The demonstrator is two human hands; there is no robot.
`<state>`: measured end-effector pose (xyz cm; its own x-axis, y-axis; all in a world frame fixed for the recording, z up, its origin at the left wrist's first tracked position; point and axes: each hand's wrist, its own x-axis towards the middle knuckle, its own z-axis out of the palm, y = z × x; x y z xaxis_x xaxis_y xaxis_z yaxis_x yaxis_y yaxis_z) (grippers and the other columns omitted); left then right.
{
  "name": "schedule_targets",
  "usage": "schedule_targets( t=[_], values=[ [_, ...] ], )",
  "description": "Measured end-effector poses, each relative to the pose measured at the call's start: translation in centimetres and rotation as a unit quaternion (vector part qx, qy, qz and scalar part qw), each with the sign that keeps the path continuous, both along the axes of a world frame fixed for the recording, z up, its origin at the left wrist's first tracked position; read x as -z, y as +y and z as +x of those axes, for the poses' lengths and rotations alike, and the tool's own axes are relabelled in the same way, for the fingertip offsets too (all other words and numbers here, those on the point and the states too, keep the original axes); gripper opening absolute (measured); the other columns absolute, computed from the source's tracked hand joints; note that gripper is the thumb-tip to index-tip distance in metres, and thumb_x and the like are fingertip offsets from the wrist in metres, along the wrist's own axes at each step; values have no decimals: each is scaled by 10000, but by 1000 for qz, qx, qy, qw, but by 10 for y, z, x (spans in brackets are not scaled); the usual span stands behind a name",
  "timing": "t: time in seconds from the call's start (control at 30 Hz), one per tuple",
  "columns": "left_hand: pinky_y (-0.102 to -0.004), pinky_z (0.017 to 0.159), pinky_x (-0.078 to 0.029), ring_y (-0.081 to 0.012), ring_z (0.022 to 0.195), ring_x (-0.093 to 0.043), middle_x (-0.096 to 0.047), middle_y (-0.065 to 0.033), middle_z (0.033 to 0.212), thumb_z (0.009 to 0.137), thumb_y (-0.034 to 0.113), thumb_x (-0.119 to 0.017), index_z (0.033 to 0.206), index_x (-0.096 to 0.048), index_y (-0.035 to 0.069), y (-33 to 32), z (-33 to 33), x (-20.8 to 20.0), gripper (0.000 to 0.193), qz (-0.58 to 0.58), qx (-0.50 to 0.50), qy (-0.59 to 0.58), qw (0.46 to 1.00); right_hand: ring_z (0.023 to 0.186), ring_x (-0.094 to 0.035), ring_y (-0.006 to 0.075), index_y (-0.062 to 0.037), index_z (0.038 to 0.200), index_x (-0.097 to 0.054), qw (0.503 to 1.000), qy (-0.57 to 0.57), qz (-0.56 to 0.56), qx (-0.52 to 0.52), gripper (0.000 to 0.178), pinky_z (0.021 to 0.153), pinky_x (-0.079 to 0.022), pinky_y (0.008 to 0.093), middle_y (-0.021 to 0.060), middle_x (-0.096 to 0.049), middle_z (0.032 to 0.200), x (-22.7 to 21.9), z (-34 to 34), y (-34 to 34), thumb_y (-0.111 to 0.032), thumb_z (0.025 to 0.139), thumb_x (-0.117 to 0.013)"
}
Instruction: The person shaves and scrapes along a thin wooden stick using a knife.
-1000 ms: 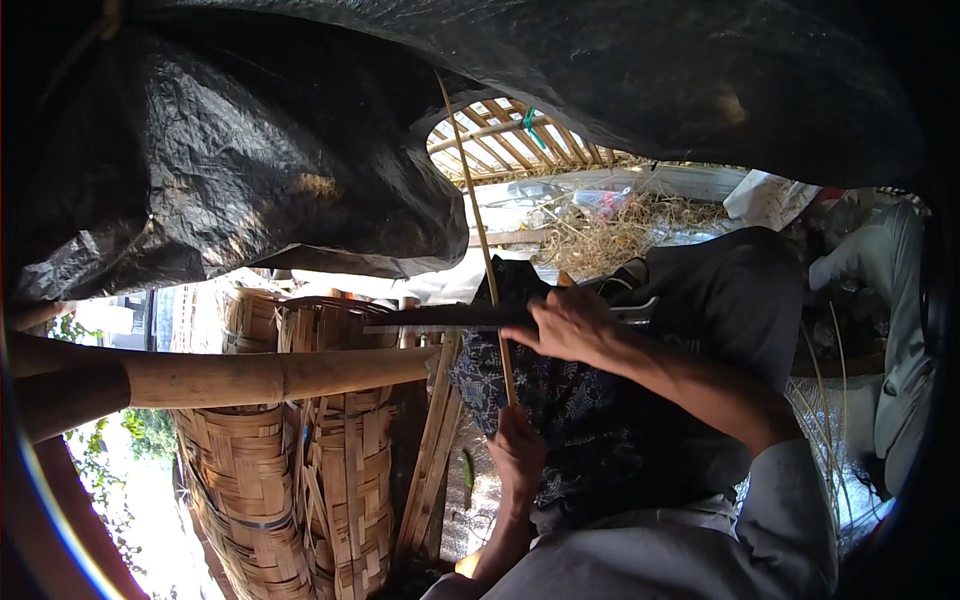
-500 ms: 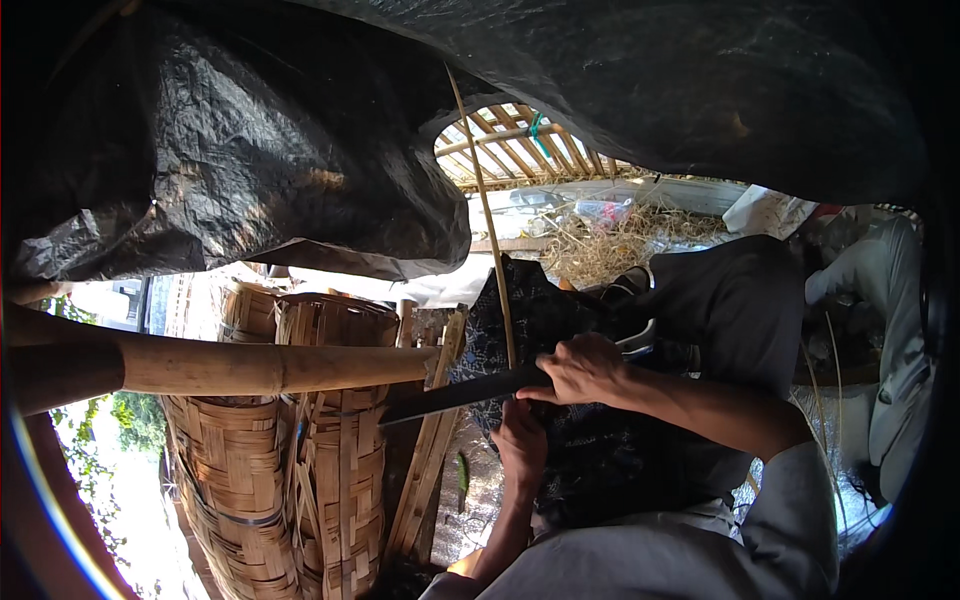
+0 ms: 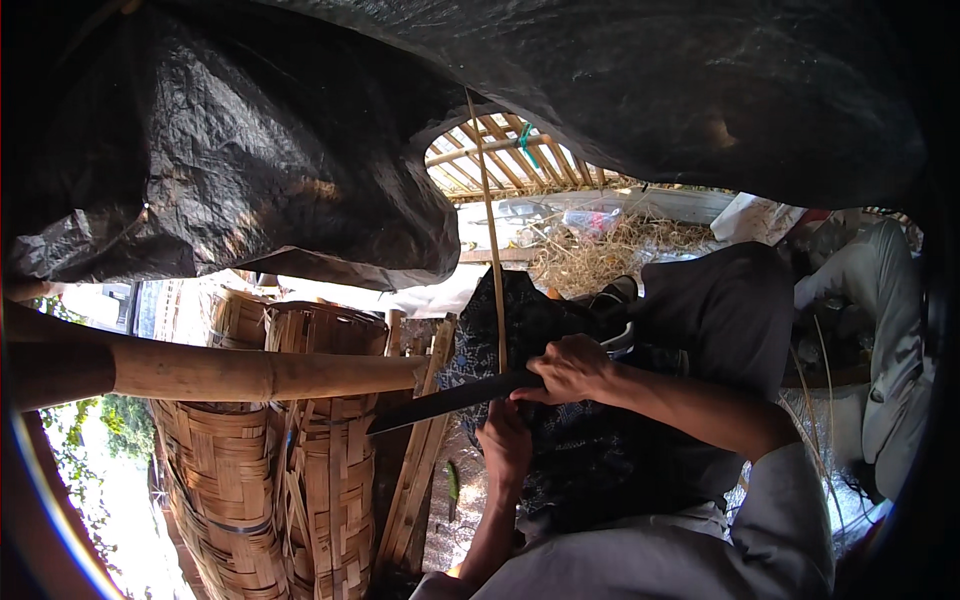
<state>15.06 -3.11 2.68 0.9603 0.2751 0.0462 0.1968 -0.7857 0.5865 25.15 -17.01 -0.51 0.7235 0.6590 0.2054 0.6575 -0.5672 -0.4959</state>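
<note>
My right hand (image 3: 570,368) is closed round the handle end of a machete (image 3: 440,402). Its long dark blade points left and slightly down. Just below the blade, my left hand (image 3: 505,445) is closed on the lower end of a thin bamboo strip (image 3: 491,230). The strip rises nearly upright, away from me, toward the black sheet overhead. The blade crosses the strip just above my left fingers; whether its edge bites in cannot be seen. Dark patterned cloth (image 3: 590,450) covers my lap beneath both hands.
Woven bamboo baskets (image 3: 225,470) stand at left, with a thick bamboo pole (image 3: 250,375) across them and split slats (image 3: 412,480) beside. A black plastic sheet (image 3: 300,150) hangs low above. Straw (image 3: 580,258) lies beyond; another person's light-trousered leg (image 3: 885,320) is at right.
The whole view has shifted a little. Both hands keep their grips, with the machete and strip slightly further left in the picture; the strip leans a little less.
</note>
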Motion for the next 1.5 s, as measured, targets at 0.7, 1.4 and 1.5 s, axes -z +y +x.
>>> schedule_targets(
  t=[0.7, 1.4, 1.5],
  values=[
    [-410, 501, -432, -379, 611, -589, -564, -182, 637, 897, 103, -443, 851, -535, 12, 7, 17, -7, 137, 13, 21, 5, 1000, 380, -561, 209, -85, 553, -593, 999, -18, -7, 44, 746, 379, -457, 334, 85, -481, 399, 1, 16, 10, -762, 761, -361],
    [-375, 508, -432, -392, 630, -594, -577, -195, 639, 802, 70, -563, 800, -567, -3, 5, 17, 6, 73, -21, 32, -50, 998, 376, -552, 196, -68, 563, -574, 999, 33, -22, 9, 744, 364, -446, 335, 78, -485, 418, -9, 5, 1, -740, 788, -346],
    [-351, 499, -426, -330, 560, -594, -563, -166, 595, 832, 71, -536, 783, -566, -2, 5, 20, 0, 94, 14, 5, 30, 999, 347, -513, 180, -70, 550, -561, 998, -38, -33, 48, 738, 351, -426, 327, 57, -459, 398, -7, 12, 5, -719, 814, -328]
  ],
)
